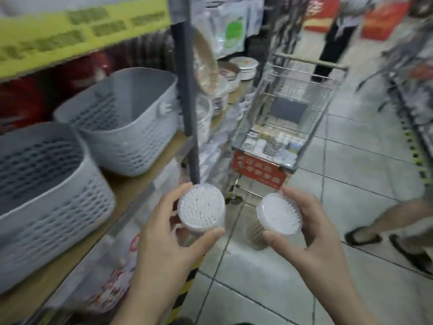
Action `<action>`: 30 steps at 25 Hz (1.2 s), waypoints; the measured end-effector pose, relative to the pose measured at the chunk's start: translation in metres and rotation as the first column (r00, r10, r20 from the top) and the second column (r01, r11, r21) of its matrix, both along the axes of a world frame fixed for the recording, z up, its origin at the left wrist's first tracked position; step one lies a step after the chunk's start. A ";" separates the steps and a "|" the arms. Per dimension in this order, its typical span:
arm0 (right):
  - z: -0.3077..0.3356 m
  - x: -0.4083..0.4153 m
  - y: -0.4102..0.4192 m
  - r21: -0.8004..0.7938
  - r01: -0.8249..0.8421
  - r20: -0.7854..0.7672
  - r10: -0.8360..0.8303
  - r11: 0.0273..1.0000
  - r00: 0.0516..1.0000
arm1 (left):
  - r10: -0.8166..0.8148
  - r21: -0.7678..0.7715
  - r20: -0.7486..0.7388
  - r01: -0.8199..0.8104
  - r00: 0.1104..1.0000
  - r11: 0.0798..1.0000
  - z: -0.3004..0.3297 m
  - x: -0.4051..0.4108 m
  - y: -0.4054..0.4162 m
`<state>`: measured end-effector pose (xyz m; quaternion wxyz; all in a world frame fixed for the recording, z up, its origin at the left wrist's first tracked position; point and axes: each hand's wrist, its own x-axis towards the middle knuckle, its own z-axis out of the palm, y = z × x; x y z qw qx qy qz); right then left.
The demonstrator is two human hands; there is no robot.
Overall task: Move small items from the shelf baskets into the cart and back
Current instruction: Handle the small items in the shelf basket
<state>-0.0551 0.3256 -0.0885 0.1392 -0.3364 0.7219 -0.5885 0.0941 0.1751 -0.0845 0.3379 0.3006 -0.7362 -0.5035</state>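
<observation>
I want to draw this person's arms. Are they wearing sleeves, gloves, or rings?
Both arms are bare as far as the picture shows: no sleeves in view. The left hand and right hand have no gloves, and no rings, watch or bracelet show on the fingers or wrists.

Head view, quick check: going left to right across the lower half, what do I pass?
Near grey basket → left hand → cotton swab tub it grips → second cotton swab tub → right hand holding it → a passer-by's sandalled feet.
</observation>
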 end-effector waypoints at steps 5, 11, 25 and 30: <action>-0.034 -0.067 0.003 0.079 0.151 0.159 -0.162 0.985 0.974 | -0.155 0.067 0.131 0.147 0.979 0.987 -0.025 -0.087 -0.022; -0.054 -0.161 -0.047 0.155 0.212 0.195 -0.241 0.965 0.951 | -0.202 0.150 0.186 0.176 0.962 0.973 -0.054 -0.196 -0.090; -0.094 -0.381 -0.098 0.242 0.378 0.271 -0.436 0.894 0.858 | -0.385 0.222 0.279 0.331 0.880 0.917 -0.080 -0.452 -0.170; -0.103 -0.459 -0.121 0.269 0.318 0.287 -0.391 0.909 0.875 | -0.314 0.274 0.318 0.230 0.895 0.934 -0.094 -0.516 -0.188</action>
